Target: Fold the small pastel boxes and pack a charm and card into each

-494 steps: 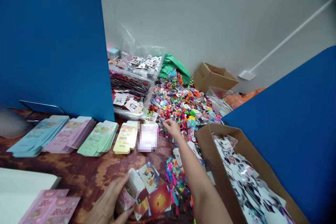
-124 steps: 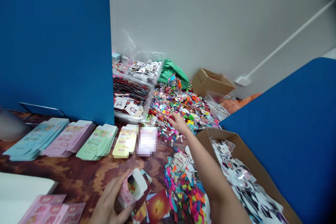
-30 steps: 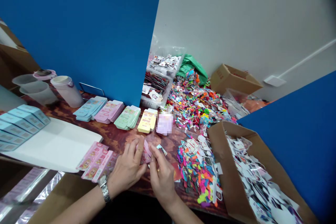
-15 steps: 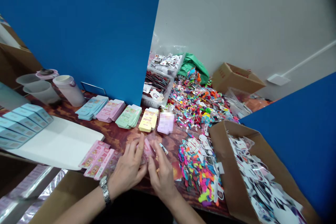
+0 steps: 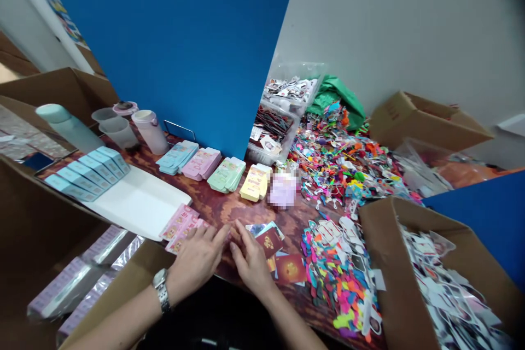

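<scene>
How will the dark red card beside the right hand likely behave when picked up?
The dark red card looks thin, so it's likely light and somewhat bendy. It appears to overlap other cards, so neighbours may slide along with it. Rolling seems unlikely, given its flat shape.

This looks like a packing workshop: before the tall blue partition panel (image 5: 176, 38) lie stacks of pastel cardboard box blanks (image 5: 226, 174), right of the panel sprawls a multicoloured heap of plastic trinkets (image 5: 348, 156), and front-left of the panel an open brown cardboard carton (image 5: 123, 281) holds film-wrapped lilac packs (image 5: 76, 273).
</scene>
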Available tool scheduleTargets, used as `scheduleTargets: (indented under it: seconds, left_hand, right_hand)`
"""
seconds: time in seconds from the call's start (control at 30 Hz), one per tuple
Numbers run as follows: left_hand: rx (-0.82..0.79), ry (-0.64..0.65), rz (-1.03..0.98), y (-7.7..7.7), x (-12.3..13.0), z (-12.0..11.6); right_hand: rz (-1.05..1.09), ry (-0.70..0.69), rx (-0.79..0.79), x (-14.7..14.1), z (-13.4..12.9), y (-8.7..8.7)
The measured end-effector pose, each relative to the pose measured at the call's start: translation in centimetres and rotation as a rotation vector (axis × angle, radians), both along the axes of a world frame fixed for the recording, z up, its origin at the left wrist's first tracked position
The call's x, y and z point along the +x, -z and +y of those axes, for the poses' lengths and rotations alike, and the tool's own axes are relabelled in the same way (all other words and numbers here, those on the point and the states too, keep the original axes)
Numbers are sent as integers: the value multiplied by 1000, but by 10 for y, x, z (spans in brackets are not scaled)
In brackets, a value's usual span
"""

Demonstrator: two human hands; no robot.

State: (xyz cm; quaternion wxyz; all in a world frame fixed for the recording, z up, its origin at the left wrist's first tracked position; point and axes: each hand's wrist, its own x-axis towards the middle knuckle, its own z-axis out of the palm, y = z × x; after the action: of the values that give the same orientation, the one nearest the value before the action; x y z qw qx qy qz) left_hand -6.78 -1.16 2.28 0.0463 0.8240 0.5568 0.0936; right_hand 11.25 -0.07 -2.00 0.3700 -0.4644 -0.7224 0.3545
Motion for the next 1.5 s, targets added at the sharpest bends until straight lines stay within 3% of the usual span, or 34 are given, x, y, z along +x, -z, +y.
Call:
scheduleTargets:
  seconds: [0.27, 0.4, 0.5, 0.7, 0.77, 0.87, 1.0, 1.13, 1.27, 1.37, 1.5]
  left_hand:
    - [198, -88, 164, 14, -8, -3]
    - [202, -91, 48, 14, -21, 13]
    - [108, -204, -64, 6, -36, 58]
    - [81, -523, -35, 4, -67, 184]
    - [26, -563, -30, 11, -72, 208]
    - [-47, -577, -34, 22, -74, 222]
    - [-53, -579, -80, 23, -77, 221]
    - [5, -553, -177, 6, -72, 204]
    - [28, -383, -288, -13, -43, 161]
    - [64, -268, -360, -18, -12, 118]
    - [183, -138, -524, -18, 19, 73]
  right_hand:
    - [-84, 15, 49, 3, 0, 2]
    - [-115, 19, 57, 10, -7, 4]
    - [-128, 74, 93, 15, -8, 7]
    - [-154, 116, 186, 18, -6, 8]
    - [-158, 117, 207, 18, -7, 9]
    - [-182, 136, 224, 20, -11, 12]
    - [-194, 141, 233, 23, -12, 14]
    - [-180, 93, 232, 21, -1, -3]
    - [-146, 94, 283, 12, 21, -40]
    - [-156, 129, 414, 5, 37, -65]
    - [-274, 225, 564, 2, 44, -77]
